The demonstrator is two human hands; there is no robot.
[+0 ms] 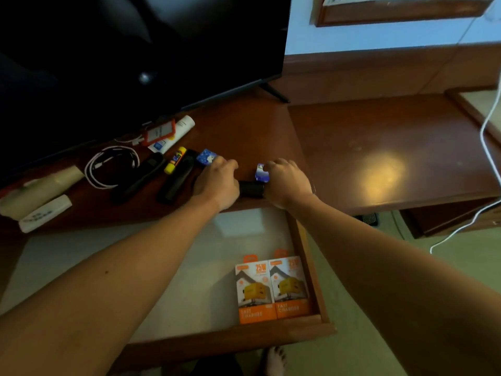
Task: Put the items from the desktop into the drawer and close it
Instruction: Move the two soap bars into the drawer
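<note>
Desk [244, 126]: brown wood, landmark for all entries.
TV [122, 50]: black, standing at the desk's back left.
Drawer [189, 267]: pulled open below the desk's front edge, pale liner inside.
Two charger boxes [272, 290]: orange and white, side by side in the drawer's front right corner.
Left hand [215, 183]: on the desk near its front edge, fingers curled over a blue packet [206, 156] and touching the left end of a black cylinder [251, 189]; whether it grips either, I cannot tell.
Right hand [287, 183]: just right of the left, fingers curled, pinching a second blue packet [262, 172] and touching the cylinder's right end.
Two remotes [141, 177], black: lying on the desk left of the hands.
Cable [111, 169], white, coiled: desk, left of the remotes.
Tube [173, 134], white: desk, below the TV, beside an orange card holder [160, 131].
Glue stick [175, 160], yellow: between the remotes.
</note>
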